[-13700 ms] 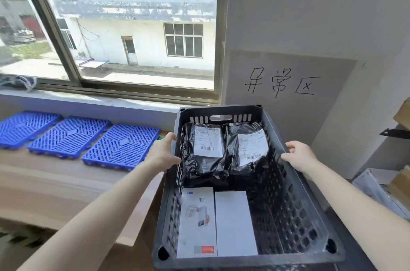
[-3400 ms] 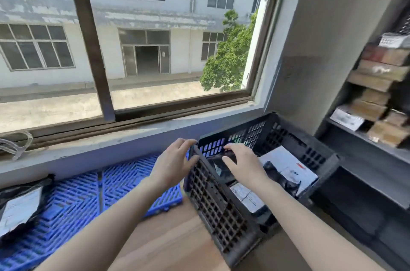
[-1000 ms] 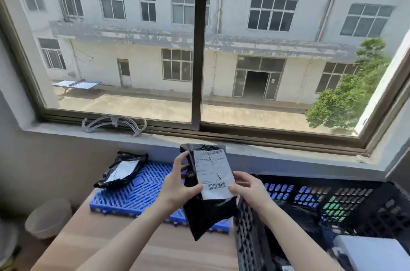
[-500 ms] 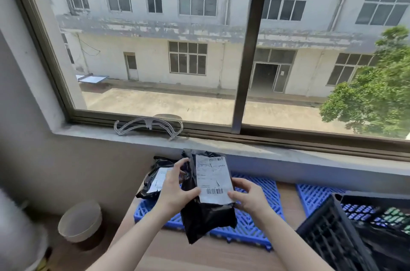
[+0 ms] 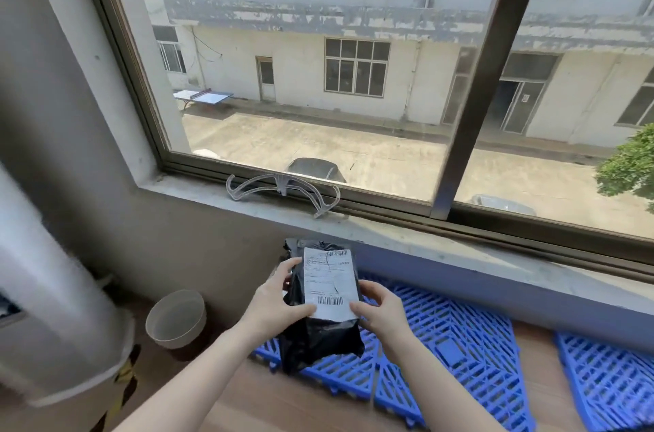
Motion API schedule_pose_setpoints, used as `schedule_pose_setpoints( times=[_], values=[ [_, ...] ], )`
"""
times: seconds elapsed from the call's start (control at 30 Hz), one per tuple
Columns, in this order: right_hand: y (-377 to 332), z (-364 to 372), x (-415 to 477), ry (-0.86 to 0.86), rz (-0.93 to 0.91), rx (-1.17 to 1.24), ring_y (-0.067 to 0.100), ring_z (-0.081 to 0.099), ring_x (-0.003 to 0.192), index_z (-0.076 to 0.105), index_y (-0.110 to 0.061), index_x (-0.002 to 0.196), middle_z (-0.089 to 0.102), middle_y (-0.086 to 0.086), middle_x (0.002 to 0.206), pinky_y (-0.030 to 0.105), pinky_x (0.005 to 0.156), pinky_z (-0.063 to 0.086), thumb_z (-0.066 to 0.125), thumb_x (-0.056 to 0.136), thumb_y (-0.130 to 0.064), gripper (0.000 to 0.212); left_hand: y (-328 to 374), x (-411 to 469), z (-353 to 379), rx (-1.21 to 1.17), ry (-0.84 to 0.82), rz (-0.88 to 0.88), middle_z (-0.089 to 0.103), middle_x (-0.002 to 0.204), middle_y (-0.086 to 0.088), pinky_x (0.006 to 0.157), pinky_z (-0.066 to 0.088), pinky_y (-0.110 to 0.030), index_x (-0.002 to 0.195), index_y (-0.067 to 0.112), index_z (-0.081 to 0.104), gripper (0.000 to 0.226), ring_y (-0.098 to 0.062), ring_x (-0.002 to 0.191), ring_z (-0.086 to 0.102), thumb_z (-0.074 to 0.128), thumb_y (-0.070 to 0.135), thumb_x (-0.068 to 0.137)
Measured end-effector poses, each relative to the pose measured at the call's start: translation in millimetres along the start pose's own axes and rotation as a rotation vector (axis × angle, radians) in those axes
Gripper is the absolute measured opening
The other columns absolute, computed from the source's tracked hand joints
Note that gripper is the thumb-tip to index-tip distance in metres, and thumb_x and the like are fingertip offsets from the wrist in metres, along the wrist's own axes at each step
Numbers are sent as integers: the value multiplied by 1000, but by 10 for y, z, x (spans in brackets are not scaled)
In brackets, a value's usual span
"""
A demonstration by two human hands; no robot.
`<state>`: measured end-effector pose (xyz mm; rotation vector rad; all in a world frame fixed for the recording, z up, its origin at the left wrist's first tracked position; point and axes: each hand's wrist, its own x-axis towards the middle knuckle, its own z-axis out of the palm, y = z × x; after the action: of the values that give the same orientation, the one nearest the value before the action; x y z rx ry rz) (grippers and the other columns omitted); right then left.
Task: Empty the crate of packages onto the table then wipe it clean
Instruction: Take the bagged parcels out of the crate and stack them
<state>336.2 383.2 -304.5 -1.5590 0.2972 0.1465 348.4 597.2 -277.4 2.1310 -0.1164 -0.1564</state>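
Observation:
I hold a black plastic package (image 5: pixel 318 339) with a white barcode label upright between both hands, above the left end of the blue plastic grid mats (image 5: pixel 442 353) on the wooden table (image 5: pixel 283 407). My left hand (image 5: pixel 274 304) grips its left edge and my right hand (image 5: pixel 380 313) grips its right edge. The crate is out of view to the right. The earlier black package is hidden behind the one I hold.
A window sill (image 5: pixel 407 230) with a clear plastic hanger (image 5: pixel 283 189) runs behind the table. A beige bucket (image 5: pixel 177 318) stands on the floor at the left, beside a large white cylinder (image 5: pixel 53 307). More blue mats (image 5: pixel 608 382) lie to the right.
My view and both hands have swung further left with the package; the crate has left the frame and the package now covers the one lying on the mats.

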Motion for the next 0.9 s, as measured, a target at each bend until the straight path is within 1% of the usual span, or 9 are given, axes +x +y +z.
schedule_pose_setpoints(
  times=[0.1,0.23,0.33,0.5,0.57,0.63,0.73,0.8,0.9],
  values=[
    [88,172,154,-11,18,-2,12,63,99,58,-19,120,59,-1,117,25,65,55,65,81,3,45,-165,120,-59,68,-27,12,53,125,20,86,30,-5,135,43,37,82,0,116,47,82,25,69],
    [227,377,325,1,25,-77,21,57,116,54,-27,122,56,2,125,47,95,51,65,77,3,55,-406,277,-84,84,-29,-38,57,126,17,86,33,-8,137,36,44,81,-2,115,51,82,24,66],
    [257,518,457,-6,31,-124,13,50,118,50,-23,130,52,0,126,38,99,48,63,81,4,57,-585,435,-128,89,-28,-43,57,126,16,84,33,-2,134,35,47,77,-4,115,52,81,21,66],
    [321,754,657,10,50,-197,18,45,129,47,-25,132,48,2,137,43,104,44,62,81,5,61,-833,746,-223,123,-93,-30,53,132,14,96,32,-15,136,30,47,76,-3,123,47,80,20,69],
    [347,831,745,37,39,-240,16,41,133,47,-22,133,48,1,138,36,108,40,59,82,8,61,-914,889,-251,134,-126,-13,51,132,16,97,32,-15,138,28,47,75,-2,123,45,80,19,70],
    [378,903,809,54,47,-271,15,40,133,46,-21,134,47,-3,138,29,102,43,56,82,11,62,-991,1013,-263,140,-150,3,50,132,16,98,31,-14,138,27,47,74,0,123,44,79,19,72],
    [475,991,891,71,101,-285,14,42,131,45,-29,132,45,-6,139,25,77,51,54,82,10,64,-1131,1182,-253,144,-186,17,49,136,14,106,31,-17,138,25,46,73,-2,128,43,77,20,73],
    [550,1032,941,33,104,-364,13,36,137,40,-31,137,36,-6,150,28,93,49,59,83,2,66,-1221,1271,-255,162,-257,34,43,143,11,107,27,-16,142,26,43,73,-4,135,36,75,21,77],
    [612,1075,971,-24,76,-643,11,13,146,24,-26,150,6,-11,159,30,115,25,67,87,-19,77,-1354,1356,-258,268,-300,50,13,161,2,112,20,-21,147,32,35,75,-8,146,13,72,28,83]
  ],
)
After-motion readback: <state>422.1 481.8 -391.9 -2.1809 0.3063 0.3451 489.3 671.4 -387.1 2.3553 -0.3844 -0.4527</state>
